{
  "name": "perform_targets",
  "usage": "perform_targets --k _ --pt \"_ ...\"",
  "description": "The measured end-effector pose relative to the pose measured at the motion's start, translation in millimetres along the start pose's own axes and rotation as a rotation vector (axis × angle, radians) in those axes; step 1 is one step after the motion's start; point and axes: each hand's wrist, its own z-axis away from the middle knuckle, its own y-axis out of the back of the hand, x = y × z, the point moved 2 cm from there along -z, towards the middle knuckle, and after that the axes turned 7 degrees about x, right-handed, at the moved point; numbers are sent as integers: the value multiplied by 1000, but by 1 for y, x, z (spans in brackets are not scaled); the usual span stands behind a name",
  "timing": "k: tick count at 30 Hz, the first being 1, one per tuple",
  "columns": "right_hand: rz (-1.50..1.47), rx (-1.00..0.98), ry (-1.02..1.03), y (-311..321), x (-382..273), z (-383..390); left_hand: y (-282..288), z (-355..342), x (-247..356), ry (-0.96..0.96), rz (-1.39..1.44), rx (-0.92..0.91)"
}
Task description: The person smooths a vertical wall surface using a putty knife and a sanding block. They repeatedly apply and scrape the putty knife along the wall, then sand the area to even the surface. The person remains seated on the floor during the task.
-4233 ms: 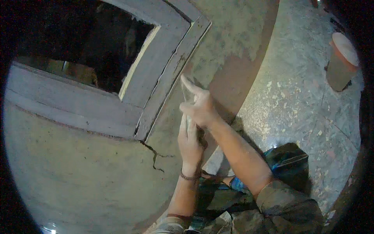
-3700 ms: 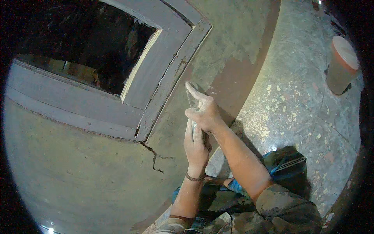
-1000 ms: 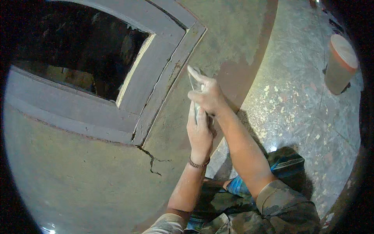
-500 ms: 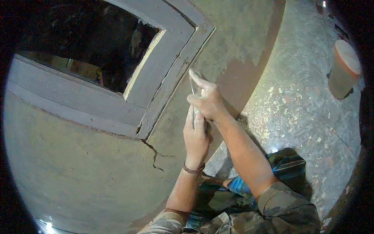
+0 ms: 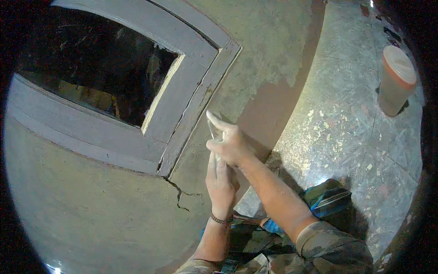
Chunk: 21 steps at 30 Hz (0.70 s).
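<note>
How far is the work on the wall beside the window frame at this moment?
Done: the wall is mostly covered in grey plaster. In hand: the right hand and the left hand hold a flat pale blade near the grey window frame. Left: a crack below the frame corner and a bare reddish strip remain.

The window frame [image 5: 191, 96] sits left of the hands [image 5: 226, 160]; a bucket [image 5: 396, 80] stands far right.

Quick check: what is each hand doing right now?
Left hand: closed on a pale flat tool.
Right hand: closed on the same tool.
</note>
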Motion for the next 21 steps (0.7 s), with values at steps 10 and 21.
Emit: perform_targets --k 10,21 --pt "84 112 88 9 24 -26 -8 -16 -12 22 -42 -3" --pt "197 27 74 -8 -7 -8 4 -3 -1 -70 -82 23"
